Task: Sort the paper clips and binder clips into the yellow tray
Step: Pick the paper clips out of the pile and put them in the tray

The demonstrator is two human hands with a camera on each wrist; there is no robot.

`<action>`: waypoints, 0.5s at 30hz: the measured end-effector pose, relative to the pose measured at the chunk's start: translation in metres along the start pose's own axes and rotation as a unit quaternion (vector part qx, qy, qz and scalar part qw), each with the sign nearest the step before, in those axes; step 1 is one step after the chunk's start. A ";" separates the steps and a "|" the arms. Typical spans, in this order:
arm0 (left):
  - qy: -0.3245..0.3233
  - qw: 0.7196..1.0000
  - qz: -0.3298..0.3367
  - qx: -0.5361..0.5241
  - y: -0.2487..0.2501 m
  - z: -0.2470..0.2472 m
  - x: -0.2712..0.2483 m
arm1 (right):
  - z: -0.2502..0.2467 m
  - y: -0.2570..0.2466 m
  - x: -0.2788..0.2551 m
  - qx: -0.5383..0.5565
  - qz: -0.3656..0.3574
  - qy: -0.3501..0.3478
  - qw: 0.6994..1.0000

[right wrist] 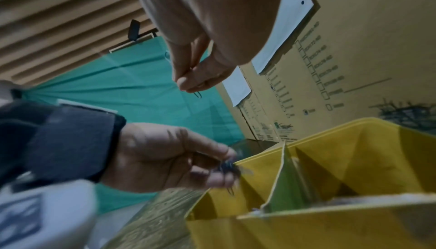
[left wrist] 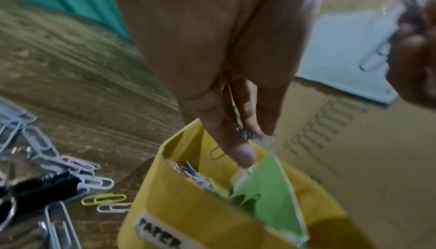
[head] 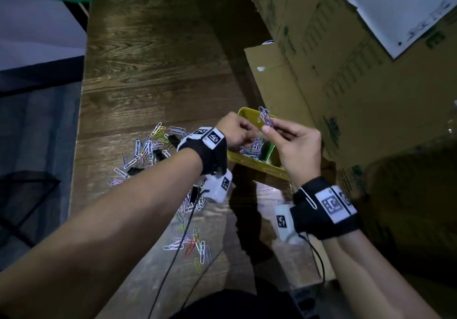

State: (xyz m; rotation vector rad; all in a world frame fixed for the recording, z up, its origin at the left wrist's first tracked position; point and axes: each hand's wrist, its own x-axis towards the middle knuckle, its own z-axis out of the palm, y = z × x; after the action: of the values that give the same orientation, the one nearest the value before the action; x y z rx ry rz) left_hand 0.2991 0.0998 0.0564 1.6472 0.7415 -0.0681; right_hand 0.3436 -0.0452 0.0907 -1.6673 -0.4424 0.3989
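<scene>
Over the yellow tray (head: 254, 164), my left hand (head: 246, 133) pinches a few small paper clips (left wrist: 245, 134) above the compartment labelled "PAPER" (left wrist: 160, 234), which holds several paper clips (head: 252, 146). My right hand (head: 268, 128) is raised above the tray and pinches a bunch of pale paper clips (head: 265, 117) between thumb and fingers (right wrist: 186, 83). A green divider (left wrist: 266, 187) splits the tray. Loose coloured paper clips (head: 146, 145) and black binder clips (head: 158, 155) lie on the wooden table to the left of the tray. More paper clips (head: 195, 244) lie under my left forearm.
Large cardboard boxes (head: 346, 83) stand right behind and to the right of the tray. The table's left edge (head: 79, 145) drops to a dark floor. Cables (head: 173, 256) hang from both wrist cameras. One paper clip (head: 310, 198) clings to my right wrist strap.
</scene>
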 end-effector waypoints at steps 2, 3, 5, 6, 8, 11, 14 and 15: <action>-0.021 0.989 0.002 0.147 -0.005 0.002 0.009 | -0.001 0.007 0.020 -0.052 0.022 0.011 0.998; -0.019 0.976 0.012 0.219 -0.006 0.000 0.011 | -0.001 0.011 0.029 -0.078 0.036 0.011 0.996; 0.000 0.967 0.022 0.252 -0.011 -0.006 0.011 | 0.002 0.019 0.043 -0.150 0.054 -0.013 0.987; 0.007 0.976 0.019 0.215 -0.015 -0.009 0.011 | 0.005 0.025 0.049 -0.199 0.054 -0.036 0.978; 0.029 0.993 0.012 0.115 -0.025 -0.016 0.004 | 0.016 0.039 0.058 -0.296 0.053 -0.082 0.950; 0.053 0.998 0.022 0.020 -0.041 -0.030 -0.017 | 0.034 0.053 0.064 -0.408 0.070 -0.153 0.897; 0.050 0.998 0.006 0.032 -0.064 -0.046 -0.046 | 0.043 0.055 0.057 -0.470 0.072 -0.241 0.846; 0.042 0.997 0.003 0.063 -0.072 -0.050 -0.059 | 0.044 0.054 0.052 -0.471 0.063 -0.255 0.843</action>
State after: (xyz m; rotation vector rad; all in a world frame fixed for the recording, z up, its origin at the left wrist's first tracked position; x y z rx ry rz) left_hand 0.1986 0.1219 0.0322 1.7815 0.8102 -0.0415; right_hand 0.3701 0.0124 0.0308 -2.5558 -1.0477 0.8166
